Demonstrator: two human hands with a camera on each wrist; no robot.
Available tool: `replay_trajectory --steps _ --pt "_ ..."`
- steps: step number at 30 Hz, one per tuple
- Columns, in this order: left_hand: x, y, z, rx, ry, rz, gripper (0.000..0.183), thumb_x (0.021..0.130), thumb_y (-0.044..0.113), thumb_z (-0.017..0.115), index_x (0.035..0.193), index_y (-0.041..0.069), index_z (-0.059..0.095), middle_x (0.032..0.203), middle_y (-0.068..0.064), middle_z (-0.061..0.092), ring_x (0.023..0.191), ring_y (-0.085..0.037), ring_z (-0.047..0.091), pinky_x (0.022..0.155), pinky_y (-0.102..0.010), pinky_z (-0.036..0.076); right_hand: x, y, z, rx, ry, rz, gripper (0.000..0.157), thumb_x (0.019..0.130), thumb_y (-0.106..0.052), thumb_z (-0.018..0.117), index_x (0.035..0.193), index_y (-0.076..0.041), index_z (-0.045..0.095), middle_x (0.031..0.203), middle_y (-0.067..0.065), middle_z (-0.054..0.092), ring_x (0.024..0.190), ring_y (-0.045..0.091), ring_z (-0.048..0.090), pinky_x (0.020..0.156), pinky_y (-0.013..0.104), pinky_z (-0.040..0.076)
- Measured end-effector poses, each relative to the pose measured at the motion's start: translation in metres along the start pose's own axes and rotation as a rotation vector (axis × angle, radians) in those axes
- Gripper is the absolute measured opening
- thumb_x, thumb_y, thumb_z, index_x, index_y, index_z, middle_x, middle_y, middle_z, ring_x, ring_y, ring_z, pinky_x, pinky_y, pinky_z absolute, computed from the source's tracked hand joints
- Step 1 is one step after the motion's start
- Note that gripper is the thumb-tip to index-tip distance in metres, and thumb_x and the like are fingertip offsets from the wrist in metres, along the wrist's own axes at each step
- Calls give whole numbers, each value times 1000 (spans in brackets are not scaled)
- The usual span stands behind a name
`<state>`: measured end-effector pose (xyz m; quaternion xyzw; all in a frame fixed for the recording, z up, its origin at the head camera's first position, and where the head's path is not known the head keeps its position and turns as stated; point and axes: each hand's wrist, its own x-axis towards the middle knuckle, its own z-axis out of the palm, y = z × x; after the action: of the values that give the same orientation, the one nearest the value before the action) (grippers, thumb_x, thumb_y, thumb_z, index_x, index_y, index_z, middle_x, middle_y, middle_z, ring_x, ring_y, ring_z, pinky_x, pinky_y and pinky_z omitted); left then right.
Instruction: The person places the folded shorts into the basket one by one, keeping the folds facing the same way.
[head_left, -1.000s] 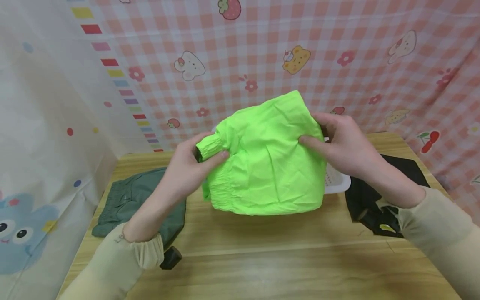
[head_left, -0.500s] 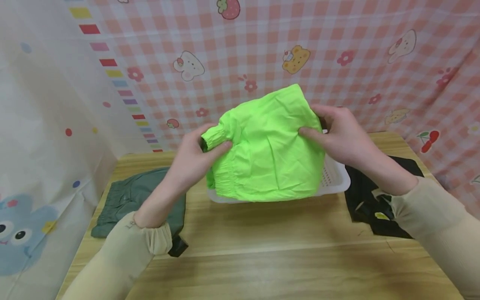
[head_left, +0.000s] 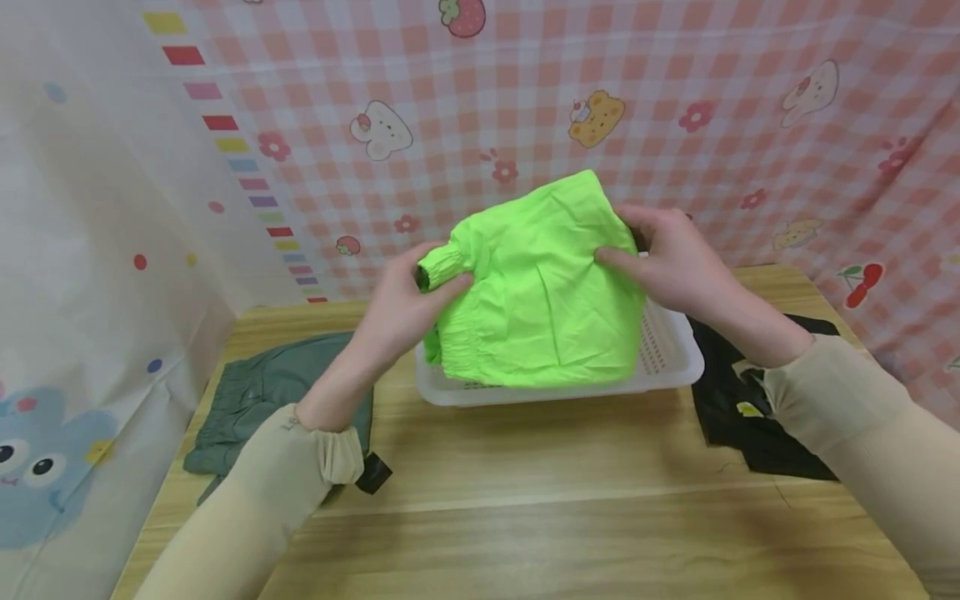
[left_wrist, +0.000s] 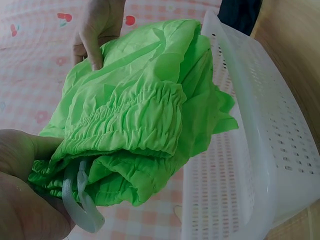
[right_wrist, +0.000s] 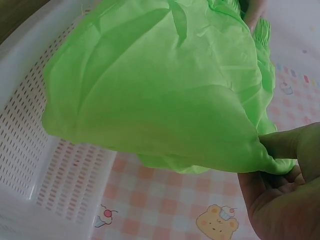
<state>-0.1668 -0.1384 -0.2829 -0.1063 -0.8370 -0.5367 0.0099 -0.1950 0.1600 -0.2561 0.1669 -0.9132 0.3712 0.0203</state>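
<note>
Folded neon green shorts (head_left: 547,292) with a gathered elastic waistband and a pale drawstring (left_wrist: 82,195) are held up between both hands. My left hand (head_left: 408,300) pinches the waistband end, thumb on top and fingers behind the cloth. On the other side my right hand (head_left: 675,254) pinches the opposite edge between thumb and fingers. Beneath and behind the cloth stands a white perforated plastic basket (head_left: 678,354), which the shorts partly hide. In the left wrist view the basket wall (left_wrist: 295,140) rises beside the shorts.
A folded grey-green garment (head_left: 277,383) with an elastic waist lies on the wooden table (head_left: 540,517) at the left, with a small black piece (head_left: 373,473) near it. A black garment (head_left: 750,442) lies at the right, partly under the right forearm. A checked curtain (head_left: 480,100) hangs behind.
Both hands have carried the shorts away from me and up in the head view, over the basket, showing more of its front rim. The grip stays the same.
</note>
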Motion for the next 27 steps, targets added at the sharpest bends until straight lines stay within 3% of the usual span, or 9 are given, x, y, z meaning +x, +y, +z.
replay_trajectory --steps 9,16,21,27 --pt "11 -10 8 53 9 -16 45 101 16 69 144 6 61 136 -13 71 110 -19 67 94 -31 56 13 7 5 6 -72 40 42 103 -12 64 143 -1 61 128 23 72 103 26 66 72 12 51" --pt "16 -19 14 93 1 -19 50 102 17 68 149 6 57 136 -15 71 96 -16 64 90 -29 56 20 18 10 -4 -91 24 43 103 -10 64 145 -1 60 133 22 71 108 28 66 79 18 53" --pt "20 -24 17 100 -7 -26 48 102 16 68 148 6 57 140 -15 69 114 -25 69 101 -39 59 25 24 13 -4 -100 1 43 103 -9 64 145 -2 61 134 23 71 109 28 67 82 21 55" --pt "24 -31 23 120 0 -22 45 102 16 68 145 4 60 139 -17 69 122 -31 70 106 -45 58 30 27 16 -29 -101 6 45 103 -11 64 147 -2 59 134 24 71 110 29 67 85 31 59"
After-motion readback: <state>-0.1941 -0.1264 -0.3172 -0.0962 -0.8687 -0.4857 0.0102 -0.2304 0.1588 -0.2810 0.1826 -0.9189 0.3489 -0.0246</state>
